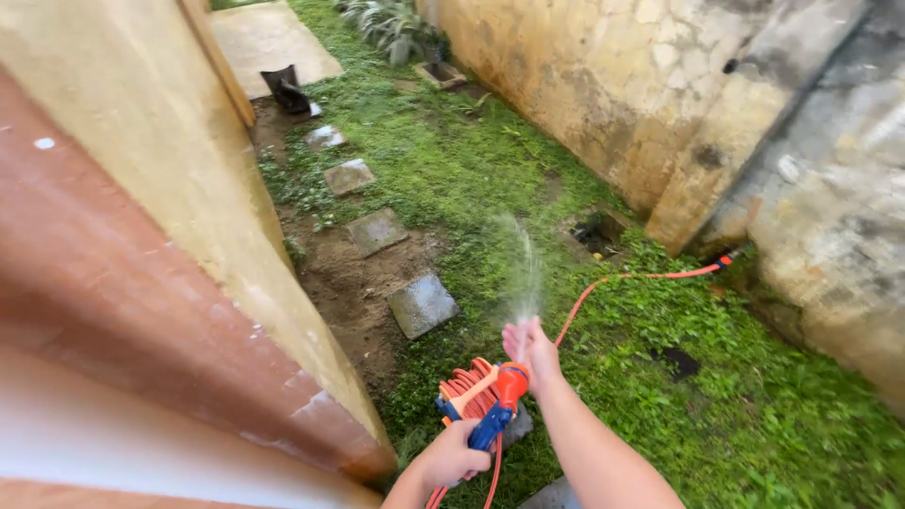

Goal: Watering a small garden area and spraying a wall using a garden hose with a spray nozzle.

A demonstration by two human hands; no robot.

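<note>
My left hand (454, 455) grips the blue handle of an orange and blue hose spray nozzle (497, 400), low in the middle of the view. My right hand (529, 347) is just past the nozzle's orange tip, fingers together and pointing forward, touching the water as it leaves. A fan of water spray (521, 264) rises from there over the grass. A coil of orange hose (467, 388) lies on the ground under the nozzle, and the orange hose line (650, 276) runs off right toward the wall.
A yellow and reddish wall (141, 236) fills the left side. A weathered stone wall (679, 104) stands on the right. Square stepping stones (421, 303) lead away over bare soil; grass (735, 396) covers the rest. A square drain hole (598, 233) sits by the wall.
</note>
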